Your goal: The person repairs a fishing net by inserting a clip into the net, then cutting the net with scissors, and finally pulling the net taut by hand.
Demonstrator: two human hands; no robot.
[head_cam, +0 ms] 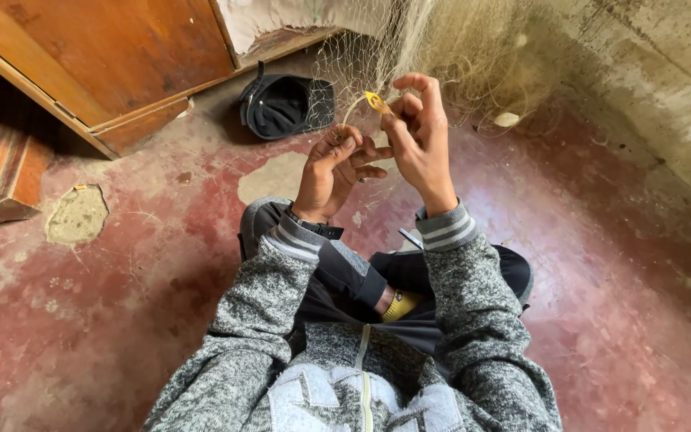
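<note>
A fine, pale fishing net (441, 48) hangs down from the upper middle of the view. My right hand (419, 140) is raised in front of it, and its fingertips pinch a small yellow netting needle (377, 102). My left hand (333, 164) sits just left of it and lower, fingers curled around strands of the net mesh. Both hands nearly touch. Grey knitted sleeves with striped cuffs cover my forearms. My crossed legs in dark trousers lie below the hands.
A dark cap (285, 104) lies on the worn red concrete floor (121, 304) beyond my hands. A wooden door (121, 56) and frame stand at the upper left. A rough concrete wall (665, 72) rises at the right. A patch of bare cement (77, 214) shows at left.
</note>
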